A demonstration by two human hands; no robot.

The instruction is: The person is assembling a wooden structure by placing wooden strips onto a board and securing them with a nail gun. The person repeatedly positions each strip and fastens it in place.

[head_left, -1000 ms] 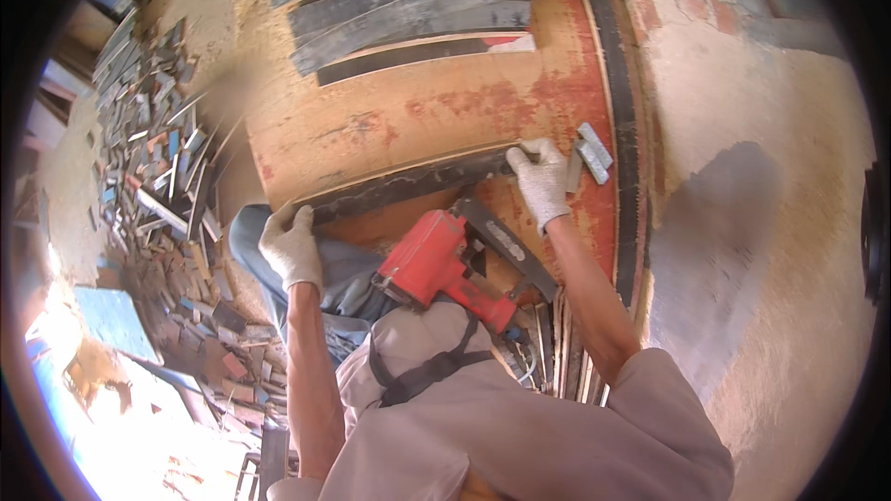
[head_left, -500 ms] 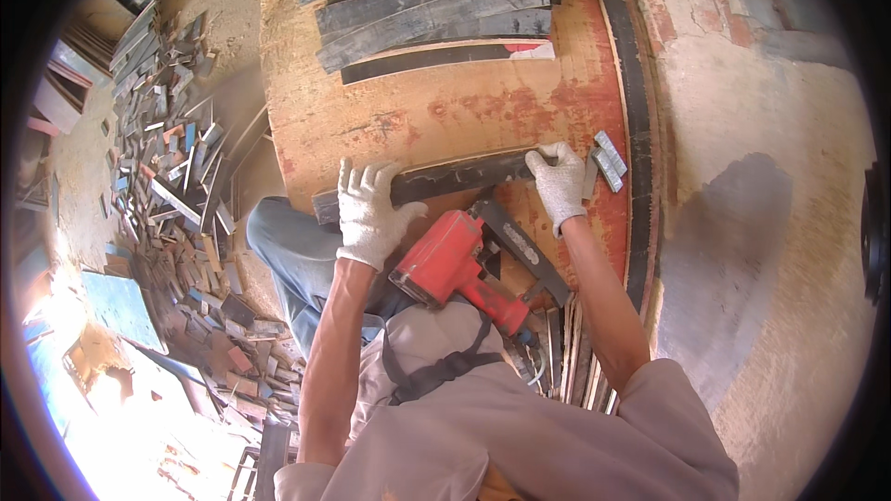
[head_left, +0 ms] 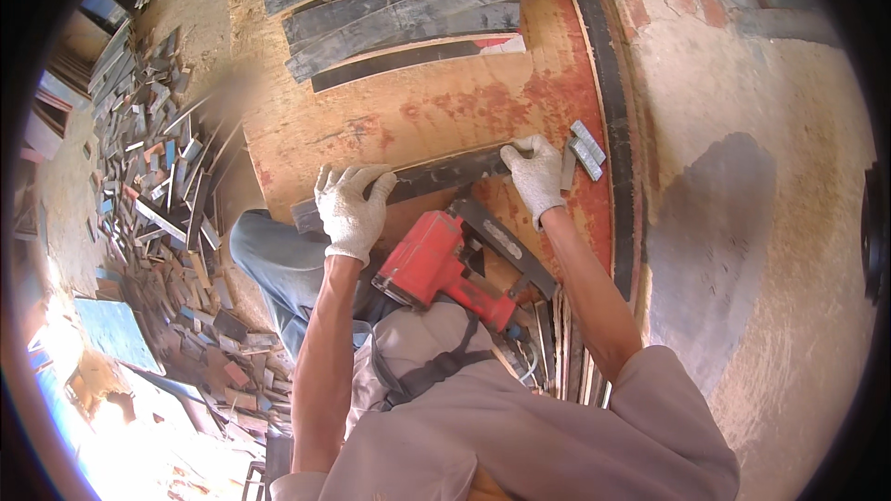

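A long dark wooden strip lies crosswise at the near edge of the plywood sheet. My left hand, in a white knit glove, is closed over the strip near its left end, fingers on the far side. At the other end my gloved right hand pinches the strip between thumb and fingers. A red pneumatic stapler with a dark magazine rests in my lap, just below the strip. Two silvery staple strips lie beside my right hand, next to a small wood piece.
Several dark wooden strips lie side by side at the far part of the sheet. Wood offcuts are heaped along the left. A dark edge board runs by the concrete floor at right. More strips stand beside my lap.
My left hand's spread fingers have drawn together over the strip. The right hand keeps its pinch. The whole scene has shifted slightly left in view.
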